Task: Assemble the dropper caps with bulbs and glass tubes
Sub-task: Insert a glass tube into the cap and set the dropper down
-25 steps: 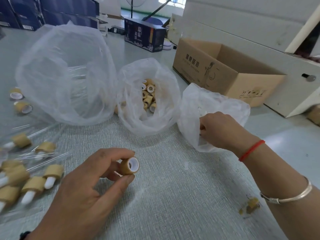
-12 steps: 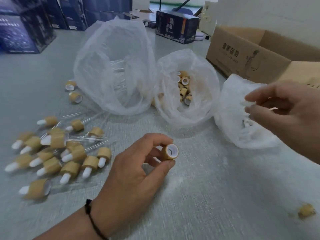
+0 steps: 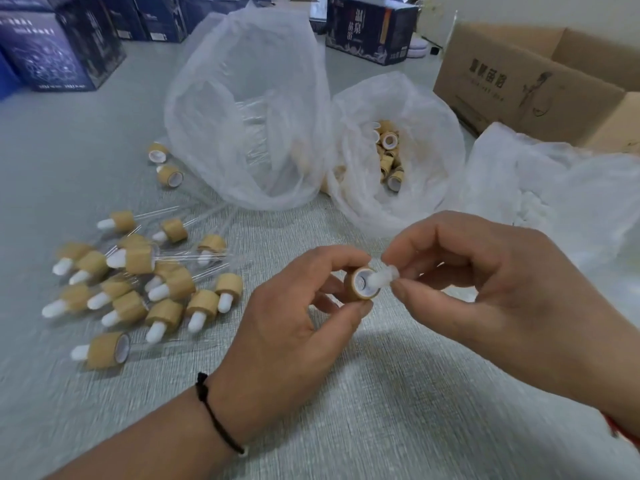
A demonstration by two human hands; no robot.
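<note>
Above the table's (image 3: 415, 393) middle, our left hand (image 3: 294, 327) pinches a bamboo dropper cap (image 3: 360, 285), while our right hand (image 3: 485, 289) pinches a white rubber bulb (image 3: 382, 277) at its mouth. If it enters tilted, the soft bulb may fold and jam.

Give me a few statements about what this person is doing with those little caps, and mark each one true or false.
1. The left hand pinches a tan cap. True.
2. The right hand is empty. False: it pinches a white bulb at the cap's open end.
3. Finished droppers lie in a pile on the person's left. True.
4. The middle plastic bag holds glass tubes. False: it holds loose tan caps.
5. The cardboard box stands on the left side of the table. False: it stands at the far right.
</note>
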